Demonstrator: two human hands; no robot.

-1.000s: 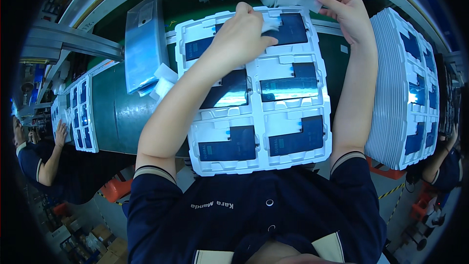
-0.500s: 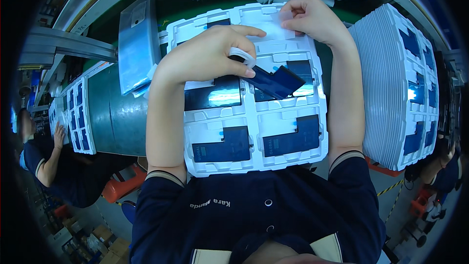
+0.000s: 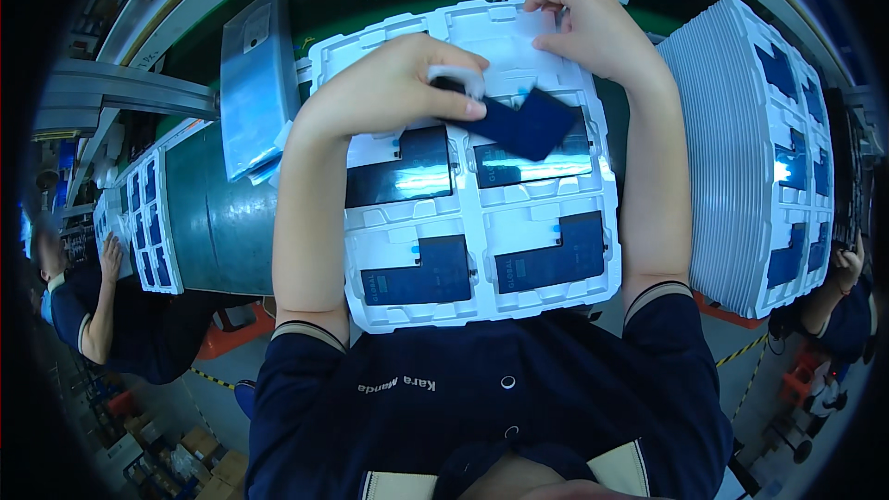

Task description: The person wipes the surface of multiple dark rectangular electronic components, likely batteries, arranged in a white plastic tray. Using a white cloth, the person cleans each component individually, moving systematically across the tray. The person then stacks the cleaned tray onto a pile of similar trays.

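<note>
Black L-shaped pack [image 3: 526,127], upper centre, pinched one-ended by left hand [image 3: 389,88], might slip; right hand [image 3: 597,32] pinches translucent sheet [image 3: 537,24].

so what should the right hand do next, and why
Probably lay the translucent sheet flat and let go: the right hand pinches it at the otherwise bare upper-right pocket of the tray, while the left hand holds a dark L-shaped piece.
</note>
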